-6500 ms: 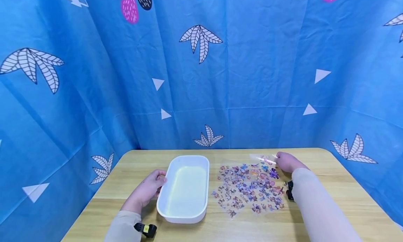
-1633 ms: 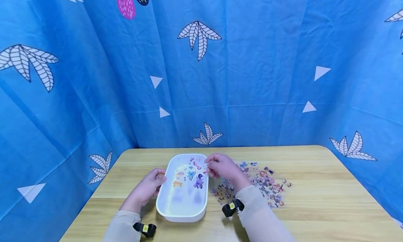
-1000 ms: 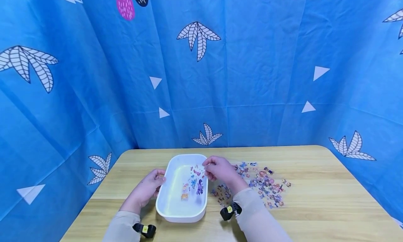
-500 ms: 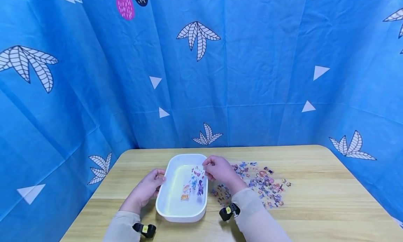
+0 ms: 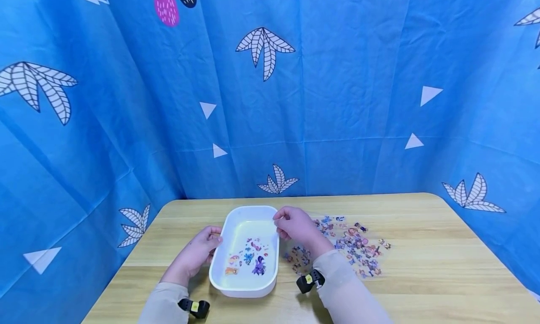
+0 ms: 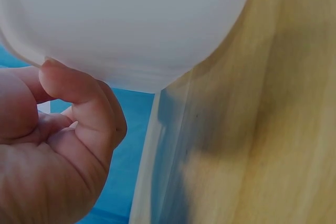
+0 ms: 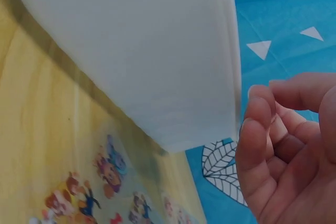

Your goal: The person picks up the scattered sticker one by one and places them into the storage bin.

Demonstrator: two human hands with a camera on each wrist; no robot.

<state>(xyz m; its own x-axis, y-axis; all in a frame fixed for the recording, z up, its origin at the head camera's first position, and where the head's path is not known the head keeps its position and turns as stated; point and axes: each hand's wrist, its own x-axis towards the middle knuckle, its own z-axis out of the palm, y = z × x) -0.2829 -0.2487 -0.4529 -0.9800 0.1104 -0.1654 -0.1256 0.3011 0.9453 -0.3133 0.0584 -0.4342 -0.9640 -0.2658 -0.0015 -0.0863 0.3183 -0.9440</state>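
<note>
A white rectangular plastic basin (image 5: 244,293) stands on the wooden table. At its left rim, my left hand (image 5: 200,249) grips the edge; the left wrist view shows bent fingers (image 6: 79,87) against the outer wall. A clear sheet of colourful cartoon pony stickers (image 5: 259,266) lies low inside the basin, toward the near end. My right hand (image 5: 297,225) is at the right rim, fingers loosely bent. In the right wrist view its fingertips (image 7: 252,129) are beside the basin wall (image 7: 157,66), with nothing seen between thumb and fingers.
More clear sheets with many small cartoon stickers (image 5: 358,249) lie spread on the table right of the basin, partly behind the right forearm. A blue patterned curtain (image 5: 346,103) hangs behind and at both sides. The table (image 5: 434,267) extends to the right.
Earlier my right hand lifted the sticker sheet from the pile and brought it over the basin. Since half a second ago it has let go, and the sheet has dropped flat inside. Left hand unmoved.
</note>
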